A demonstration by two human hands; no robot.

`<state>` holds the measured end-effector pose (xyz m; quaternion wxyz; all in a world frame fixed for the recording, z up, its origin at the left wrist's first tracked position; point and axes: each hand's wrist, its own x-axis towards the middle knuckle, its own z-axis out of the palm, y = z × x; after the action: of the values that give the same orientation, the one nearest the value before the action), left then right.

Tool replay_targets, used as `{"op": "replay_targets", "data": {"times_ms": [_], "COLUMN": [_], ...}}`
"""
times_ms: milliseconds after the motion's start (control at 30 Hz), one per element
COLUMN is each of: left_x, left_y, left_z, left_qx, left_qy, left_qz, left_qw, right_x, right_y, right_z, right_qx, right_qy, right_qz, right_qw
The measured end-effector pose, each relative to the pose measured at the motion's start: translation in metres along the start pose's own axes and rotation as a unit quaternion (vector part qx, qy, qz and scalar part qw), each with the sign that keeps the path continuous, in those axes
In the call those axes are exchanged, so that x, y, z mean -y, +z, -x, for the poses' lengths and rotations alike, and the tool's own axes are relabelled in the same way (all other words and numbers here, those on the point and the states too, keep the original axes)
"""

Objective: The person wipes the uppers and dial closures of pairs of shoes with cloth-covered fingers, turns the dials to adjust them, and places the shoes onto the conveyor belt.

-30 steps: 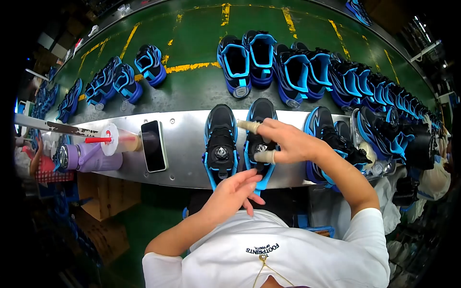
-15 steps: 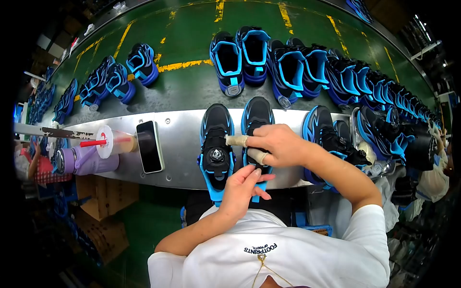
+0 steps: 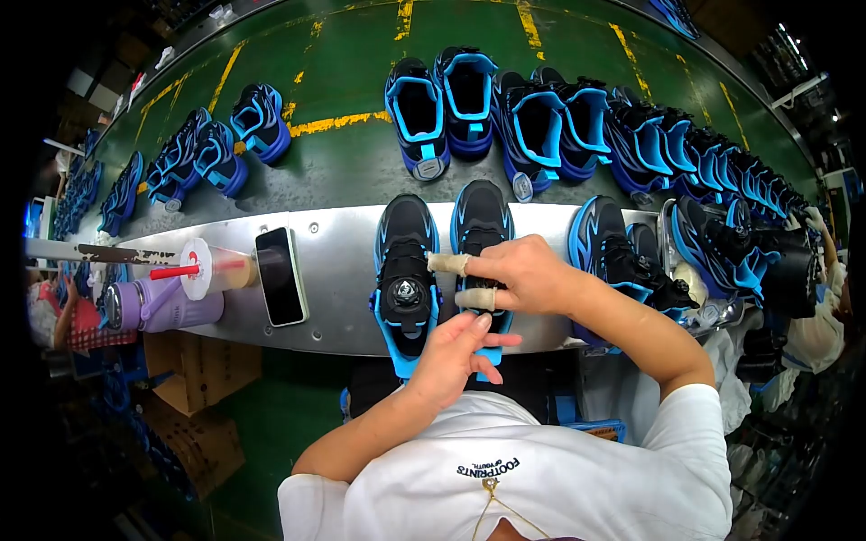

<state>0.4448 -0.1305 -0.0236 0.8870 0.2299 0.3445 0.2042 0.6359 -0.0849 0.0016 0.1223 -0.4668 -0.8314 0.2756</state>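
Two black and blue sneakers stand side by side in front of me, toes pointing away. The left sneaker (image 3: 406, 261) shows a round dial on its tongue. Over the right sneaker (image 3: 483, 212), my right hand (image 3: 528, 275) is bent around the lacing area, with tan wraps on two fingers; the spot where its dial would be is hidden. My left hand (image 3: 456, 356) is at the same sneaker's collar, thumb and forefinger pinched near the tongue, other fingers stretched out. What lies between the pinched fingertips is hard to make out.
A phone (image 3: 280, 275), a drink cup (image 3: 216, 268) with a red straw and a purple bottle (image 3: 171, 302) occupy the metal ledge's left. More sneakers (image 3: 604, 243) stand at right. Several pairs line the green conveyor (image 3: 343, 81) beyond. Cardboard boxes (image 3: 203, 370) sit below left.
The sneakers on the green conveyor have shifted slightly left. My hands stay at the right sneaker, with only small finger movements.
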Motion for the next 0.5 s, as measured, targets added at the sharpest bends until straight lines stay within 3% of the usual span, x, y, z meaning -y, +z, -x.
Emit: {"op": "replay_targets", "data": {"times_ms": [100, 200, 333, 433, 500], "left_x": [-0.004, 0.001, 0.007, 0.005, 0.003], "left_y": [0.009, 0.011, 0.010, 0.009, 0.015], "left_z": [0.001, -0.002, -0.005, -0.005, -0.005], "left_qx": [-0.011, -0.006, -0.008, -0.013, -0.013], "left_qy": [0.016, 0.004, -0.008, -0.013, 0.003], "left_qz": [0.008, 0.004, -0.009, 0.008, 0.018], "left_qw": [1.000, 1.000, 1.000, 1.000, 1.000], "right_x": [-0.007, -0.010, -0.009, -0.001, -0.009], "right_y": [-0.010, -0.006, 0.004, -0.022, -0.019], "right_z": [0.004, 0.005, 0.000, 0.001, 0.008], "right_qx": [-0.074, -0.044, -0.057, 0.003, -0.011], "right_qy": [-0.048, -0.093, -0.068, -0.037, -0.083], "right_qz": [-0.028, 0.007, 0.009, -0.059, -0.025], "right_qw": [0.996, 0.995, 0.996, 0.998, 0.996]}}
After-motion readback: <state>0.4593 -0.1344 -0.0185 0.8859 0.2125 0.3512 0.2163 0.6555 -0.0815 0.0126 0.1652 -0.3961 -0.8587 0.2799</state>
